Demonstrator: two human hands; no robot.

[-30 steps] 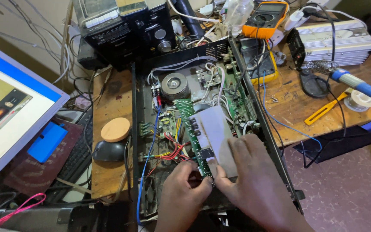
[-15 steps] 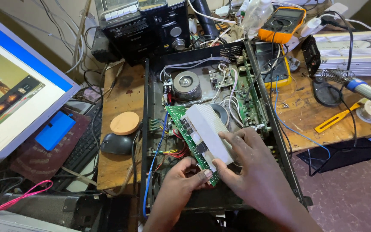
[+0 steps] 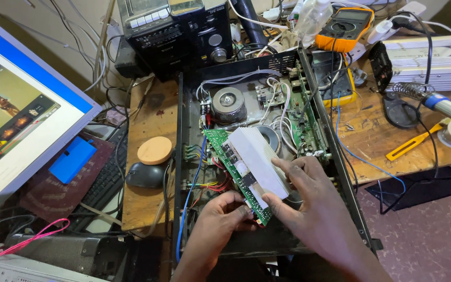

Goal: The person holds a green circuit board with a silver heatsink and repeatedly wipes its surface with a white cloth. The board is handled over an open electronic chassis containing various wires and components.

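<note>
Head view, counts: we are seeing one green circuit board [image 3: 234, 172] with one white heat sink [image 3: 259, 161] on it, one open black chassis [image 3: 267, 156], one round transformer [image 3: 228, 103], one orange multimeter [image 3: 344, 27], one black mouse [image 3: 145, 175], one round wooden lid [image 3: 155, 150], one monitor [image 3: 16, 109], one soldering iron [image 3: 447, 108] and one yellow tool [image 3: 416, 141] on the wooden tabletop [image 3: 147, 125].

Where the board is: it is sitting tilted above the middle of the chassis, its near end lifted between our two hands, wires trailing beneath it.

Left hand [image 3: 219, 222]: we are reaching up from below, fingers pinching together on the board's near lower corner.

Right hand [image 3: 317, 206]: we are laying it palm-down along the right side, fingers [image 3: 288, 169] clamping the heat sink's near right edge.

Change from the earlier frames: we are keeping the same two-handed hold; the view is sitting slightly further right, so the monitor is showing less and the board is appearing a little more tilted.
</note>
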